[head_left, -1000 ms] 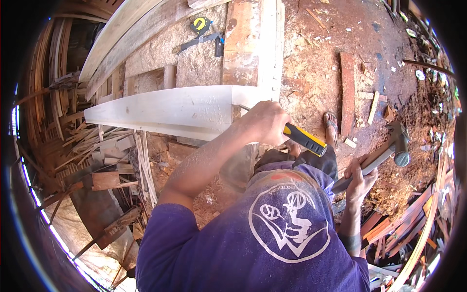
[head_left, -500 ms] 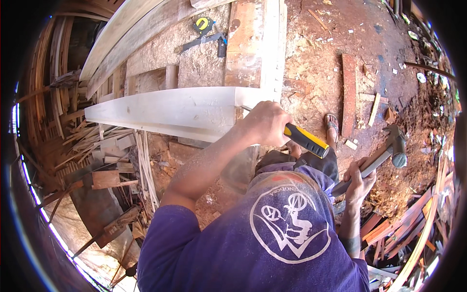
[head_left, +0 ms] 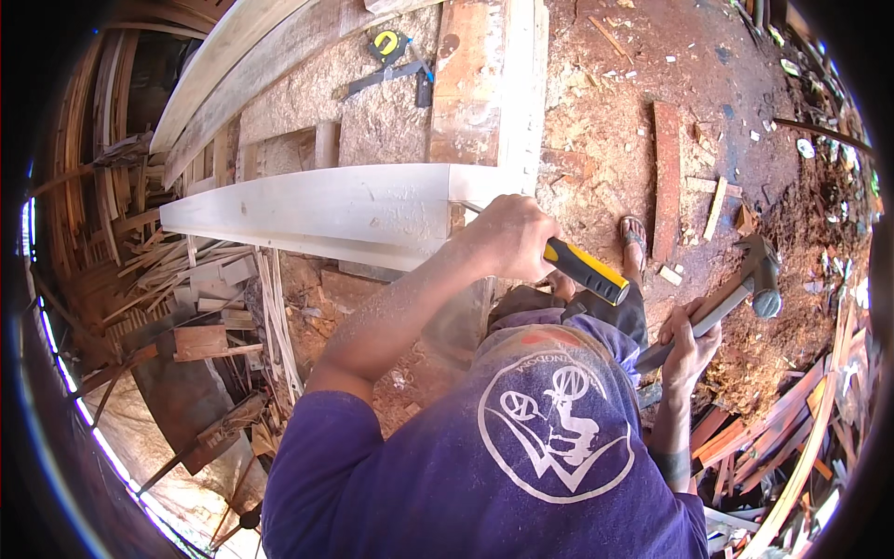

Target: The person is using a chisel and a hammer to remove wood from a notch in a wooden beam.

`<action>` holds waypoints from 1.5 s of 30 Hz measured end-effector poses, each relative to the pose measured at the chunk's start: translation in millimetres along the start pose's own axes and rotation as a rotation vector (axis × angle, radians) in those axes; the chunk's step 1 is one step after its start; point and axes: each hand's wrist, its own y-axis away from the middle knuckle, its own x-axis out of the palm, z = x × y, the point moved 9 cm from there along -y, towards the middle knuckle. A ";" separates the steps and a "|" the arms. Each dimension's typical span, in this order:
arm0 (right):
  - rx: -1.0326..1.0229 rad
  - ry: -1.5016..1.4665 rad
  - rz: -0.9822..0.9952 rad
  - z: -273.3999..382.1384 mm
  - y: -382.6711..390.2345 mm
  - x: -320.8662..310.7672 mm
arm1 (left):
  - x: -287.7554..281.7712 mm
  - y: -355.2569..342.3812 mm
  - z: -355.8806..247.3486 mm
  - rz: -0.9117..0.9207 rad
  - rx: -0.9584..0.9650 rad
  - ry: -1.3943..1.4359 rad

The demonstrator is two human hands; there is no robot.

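Observation:
My left hand [head_left: 507, 233] is closed round a chisel with a yellow and black handle [head_left: 587, 268]; its thin blade meets a pale wooden notch at the right part of a long white board [head_left: 307, 210], partly hidden by my fingers. My right hand [head_left: 687, 345] grips the grey shaft of a claw hammer [head_left: 765, 284], held low to the right with its head raised, apart from the chisel.
A yellow tape measure [head_left: 386, 44] and dark square tool [head_left: 382, 78] lie on the bench behind. Long planks [head_left: 233, 56] are at back left, scrap wood [head_left: 214, 270] at left. On the dirt floor [head_left: 605, 84] lie offcuts [head_left: 666, 177] and splintered strips [head_left: 782, 419].

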 end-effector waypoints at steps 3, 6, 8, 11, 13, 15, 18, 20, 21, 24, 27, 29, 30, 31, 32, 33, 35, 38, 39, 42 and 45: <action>0.002 0.004 -0.005 2.2 0.7 1.2 | -0.6 0.3 -2.0 0.011 0.005 -0.012; 0.002 0.004 -0.001 2.4 0.8 1.1 | 0.8 -1.7 -0.2 0.032 -0.010 -0.012; 0.001 -0.003 0.006 1.4 0.4 -0.2 | 4.1 -3.9 2.1 0.083 -0.043 -0.014; -0.024 0.018 -0.035 5.4 0.0 -4.9 | 5.4 -5.5 4.7 0.134 -0.066 0.004; -0.127 -0.047 -0.108 23.0 1.5 -8.4 | 2.7 -5.6 7.5 0.105 -0.081 0.002; -0.178 -0.087 -0.039 18.5 4.9 -6.3 | -0.3 -6.0 9.4 0.075 -0.094 0.001; -0.286 -0.003 0.059 -4.3 21.8 19.1 | -3.6 -10.5 6.0 0.052 -0.089 -0.002; -0.277 0.327 0.247 -15.6 26.2 46.1 | -0.9 -11.7 8.4 0.111 -0.125 0.000; -0.278 0.437 0.314 -20.5 27.0 54.6 | 1.2 -10.7 9.5 0.112 -0.129 0.001; -0.152 0.274 0.153 -26.2 14.8 22.3 | 5.1 -12.3 10.4 0.107 -0.103 -0.019; -0.227 0.010 0.010 15.4 6.6 4.1 | 2.2 -15.4 18.5 0.103 -0.170 -0.002; -0.280 -0.177 -0.059 29.9 7.4 0.9 | -1.5 -13.8 17.9 0.056 -0.163 -0.007; -0.337 -0.121 0.001 16.6 10.1 2.7 | -1.6 -14.7 17.5 0.057 -0.159 -0.006; -0.360 0.064 0.123 0.8 15.6 16.1 | -3.8 -16.1 15.9 0.032 -0.140 -0.005; -0.375 0.245 0.246 -12.2 20.7 29.1 | -4.0 -16.6 14.9 0.010 -0.125 -0.006; -0.275 0.359 0.279 -13.1 16.6 47.2 | -1.5 -16.5 15.9 0.013 -0.126 -0.008; -0.036 0.349 0.320 -24.2 6.6 56.9 | 1.0 -15.4 19.3 0.004 -0.131 -0.006; -0.080 0.093 0.195 -28.5 -17.0 -9.3 | -7.1 -17.4 23.0 -0.009 -0.145 0.025; -0.201 0.018 0.080 -0.8 -20.9 -12.9 | -8.5 -17.3 21.4 -0.010 -0.149 0.028; -0.291 -0.266 -0.043 23.9 -5.7 2.9 | -9.9 -20.1 19.8 0.018 -0.179 0.014; -0.182 0.346 0.256 -23.4 6.6 51.5 | -9.7 -20.4 20.6 -0.032 -0.142 0.039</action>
